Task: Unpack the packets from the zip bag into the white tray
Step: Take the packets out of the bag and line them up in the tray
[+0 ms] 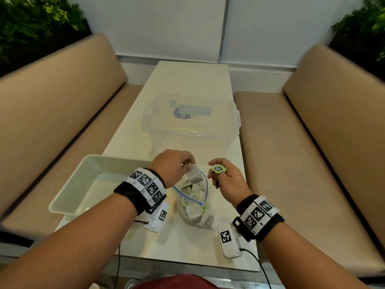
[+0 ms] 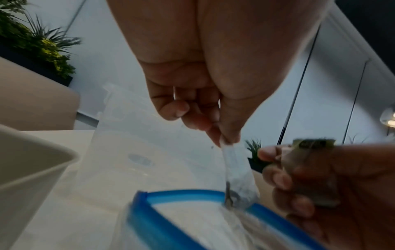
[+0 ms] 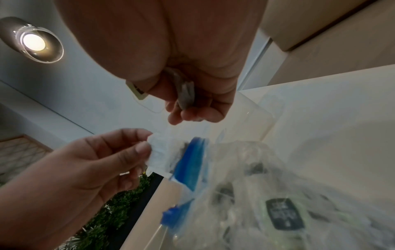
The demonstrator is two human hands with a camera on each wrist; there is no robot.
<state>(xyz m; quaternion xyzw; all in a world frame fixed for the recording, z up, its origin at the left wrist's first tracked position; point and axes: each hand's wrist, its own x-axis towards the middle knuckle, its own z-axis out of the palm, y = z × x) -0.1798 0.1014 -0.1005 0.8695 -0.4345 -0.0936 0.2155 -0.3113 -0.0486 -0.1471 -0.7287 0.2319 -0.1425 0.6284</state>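
A clear zip bag (image 1: pixel 194 205) with a blue zip rim (image 2: pixel 188 194) stands open on the table between my wrists, holding several white and green packets (image 3: pixel 284 213). My left hand (image 1: pixel 177 165) pinches a white packet (image 1: pixel 194 175) by its top edge just above the bag's mouth. To the right of the bag, my right hand (image 1: pixel 224 176) holds a packet (image 3: pixel 186 94) in its curled fingers and pinches its green tag (image 1: pixel 218 168). The white tray (image 1: pixel 62 197) sits left of the bag, under my left forearm.
A clear plastic tub (image 1: pixel 190 122) with its lid on stands on the white table (image 1: pixel 187 251) just beyond my hands. Beige benches (image 1: pixel 312 142) flank the table on both sides. Plants (image 1: pixel 31 19) fill the back corners.
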